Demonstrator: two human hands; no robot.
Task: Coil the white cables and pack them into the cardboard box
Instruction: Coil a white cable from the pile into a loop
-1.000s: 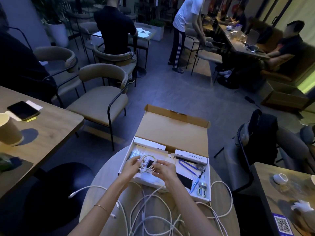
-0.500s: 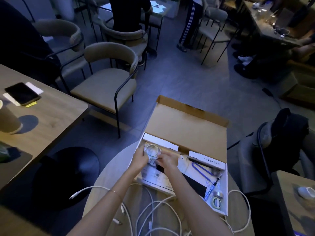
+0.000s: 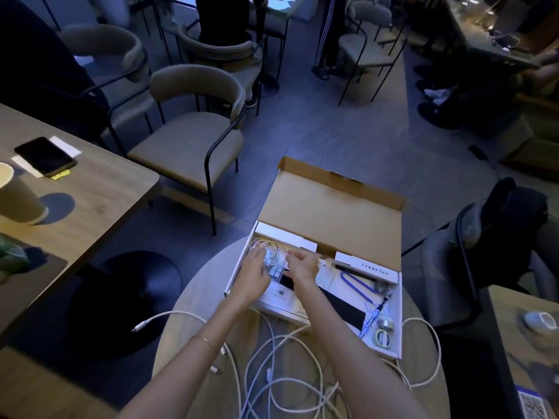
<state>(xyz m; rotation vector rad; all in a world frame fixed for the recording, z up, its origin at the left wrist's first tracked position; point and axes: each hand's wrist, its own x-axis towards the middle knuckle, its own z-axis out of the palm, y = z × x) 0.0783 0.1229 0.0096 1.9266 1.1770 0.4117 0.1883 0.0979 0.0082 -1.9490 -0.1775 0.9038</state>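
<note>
Both hands reach into the far-left corner of the open cardboard box, which sits at the far edge of the round counter. The left hand presses flat on a coiled white cable there, its grip loose; the right hand hovers beside it with fingers spread, holding nothing. Loose white cables tangle across the near counter, one end overhanging the left rim.

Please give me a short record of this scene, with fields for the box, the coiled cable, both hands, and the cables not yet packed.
box: cardboard box, lid open, on round table
coiled cable: coiled white cable in the box's far-left corner
left hand: left hand resting on the coil
right hand: right hand beside the coil, fingers extended
unpacked: loose white cables tangled on the table
</note>
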